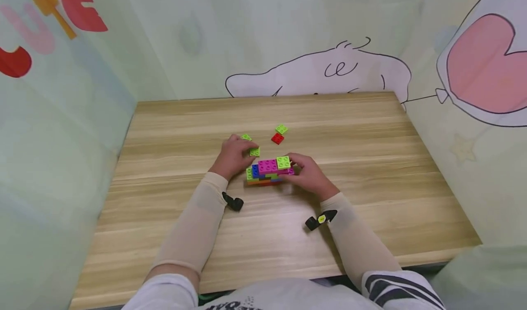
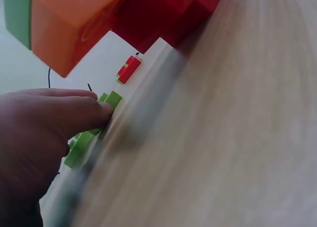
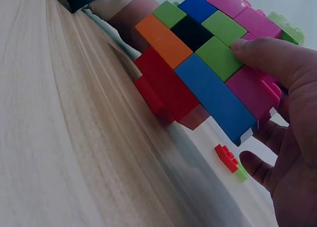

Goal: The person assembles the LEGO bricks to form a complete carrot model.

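Observation:
A many-coloured block of stacked toy bricks is gripped at its right end by my right hand. In the right wrist view, the thumb presses the side of the stacked block, near green and magenta bricks; some fingers are hidden behind it. Pink and lime bricks top the stack. Just beyond its left end, my left hand pinches a lime-green brick between thumb and fingers. The left wrist view has the thumb against this green brick, low over the table.
Another lime brick lies just behind the left hand. Farther back, a red brick and a lime brick lie close together on the wooden table. Printed cloth walls stand behind and beside the table.

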A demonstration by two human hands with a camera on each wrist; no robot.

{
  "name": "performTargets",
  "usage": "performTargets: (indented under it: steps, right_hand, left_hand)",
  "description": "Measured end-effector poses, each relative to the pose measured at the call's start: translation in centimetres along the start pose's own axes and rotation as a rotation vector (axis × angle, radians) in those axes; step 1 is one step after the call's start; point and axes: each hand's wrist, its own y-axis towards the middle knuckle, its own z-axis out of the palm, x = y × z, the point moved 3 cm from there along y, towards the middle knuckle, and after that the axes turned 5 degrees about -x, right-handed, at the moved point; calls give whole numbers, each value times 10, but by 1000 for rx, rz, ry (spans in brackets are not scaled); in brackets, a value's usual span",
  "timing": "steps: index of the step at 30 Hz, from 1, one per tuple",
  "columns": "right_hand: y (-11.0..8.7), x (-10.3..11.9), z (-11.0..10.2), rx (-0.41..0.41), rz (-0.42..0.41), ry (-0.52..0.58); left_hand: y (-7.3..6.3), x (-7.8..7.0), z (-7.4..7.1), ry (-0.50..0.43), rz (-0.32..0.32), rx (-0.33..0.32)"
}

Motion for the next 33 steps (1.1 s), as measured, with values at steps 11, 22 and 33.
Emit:
performTargets:
  steps: [11, 22, 33]
  right_hand:
    - [-2, 0, 1, -12, -5, -19]
    - [-1, 2, -1, -20, -39, -34]
    - [0, 5, 0, -20, -61, -27]
  left_hand:
    - [-42, -30, -29, -504, 4, -250]
    - [-64, -66, -43, -435, 354, -239]
    - [-63, -84, -60, -134, 447, -226]
